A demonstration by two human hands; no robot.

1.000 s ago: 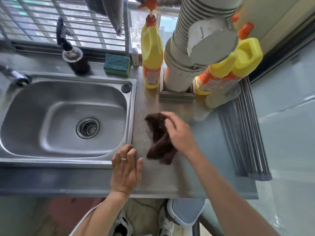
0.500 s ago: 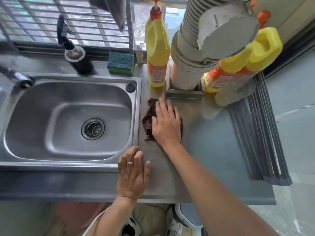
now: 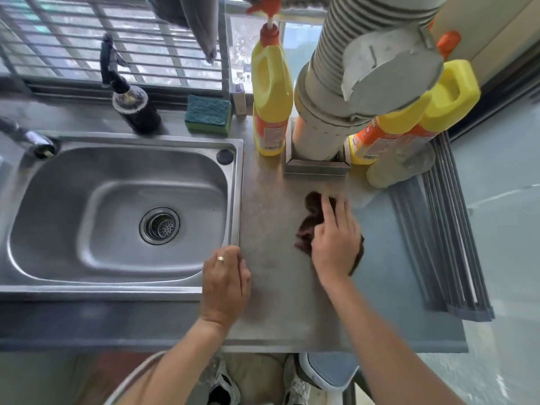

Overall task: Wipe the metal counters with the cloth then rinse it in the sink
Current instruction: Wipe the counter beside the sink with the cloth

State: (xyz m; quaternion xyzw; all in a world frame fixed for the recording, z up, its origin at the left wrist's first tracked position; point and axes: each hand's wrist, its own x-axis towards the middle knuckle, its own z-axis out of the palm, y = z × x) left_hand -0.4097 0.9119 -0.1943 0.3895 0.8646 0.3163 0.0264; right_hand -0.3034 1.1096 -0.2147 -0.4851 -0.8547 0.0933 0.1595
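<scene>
Setting: kitchen window ledge, barred window behind, steel counter running right of the sink.
Cloth: dark brown cloth bunched flat on the counter, mid-way between the sink rim and the grey roll-up rack; just in front of the pipe base.
Right hand: your right hand lies palm-down on the cloth, fingers spread and pressing it to the metal. No pinch, just flat pressure.
Left hand: your left hand rests flat on the counter at the sink's front right corner, fingers together, holding nothing. Looks like bracing.
Clutter: yellow bottle at the back, two more leaning by the pipe, green sponge, dark pump dispenser. All untouched, well clear of the cloth.
Progress: wiping step in hand, judged from the pressed cloth. You can't tell from the sheen which patches are done. Strip near the rack and around the bottles probably left.
Left to do: finish the counter, then carry the cloth left into the sink. Tap shows no water running; basin looks dry. Rinse not started.
</scene>
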